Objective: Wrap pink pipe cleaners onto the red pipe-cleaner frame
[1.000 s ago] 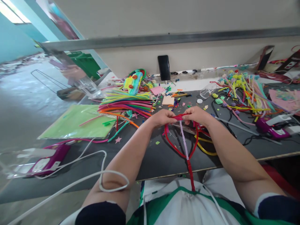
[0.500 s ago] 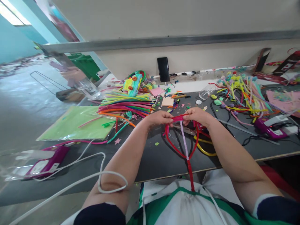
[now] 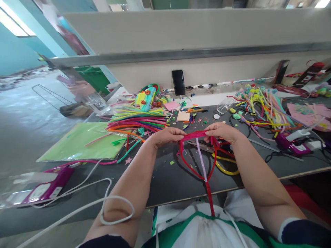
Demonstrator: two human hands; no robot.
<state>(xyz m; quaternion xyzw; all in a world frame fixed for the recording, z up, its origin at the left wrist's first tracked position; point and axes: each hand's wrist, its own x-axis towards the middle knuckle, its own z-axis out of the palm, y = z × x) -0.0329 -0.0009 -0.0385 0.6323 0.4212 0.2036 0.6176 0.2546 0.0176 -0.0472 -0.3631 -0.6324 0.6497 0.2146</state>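
Both my hands hold a red pipe-cleaner frame (image 3: 194, 135) just above the tabletop. It has a flat band across the top, two curved sides that meet low down, and a red stem (image 3: 210, 199) reaching toward my lap. A lilac pipe cleaner (image 3: 201, 156) runs down its middle. My left hand (image 3: 169, 135) pinches the band's left end, fingers closed. Closed too, my right hand (image 3: 219, 132) pinches the band near its right end. Beneath the right hand lie a yellow pipe cleaner loop (image 3: 227, 171) and a metal tool, partly hidden.
A heap of coloured pipe cleaners (image 3: 138, 119) lies at the left, beside a green sheet pack (image 3: 80, 143). More pipe cleaners (image 3: 269, 106) pile up at the right. Purple glue guns (image 3: 49, 186) rest at either side. A white cable (image 3: 74, 210) crosses my left forearm. A phone (image 3: 178, 82) leans on the partition.
My hands have moved apart along the red band, the left one leftward, so more of the band shows between them. The view has tilted up slightly.
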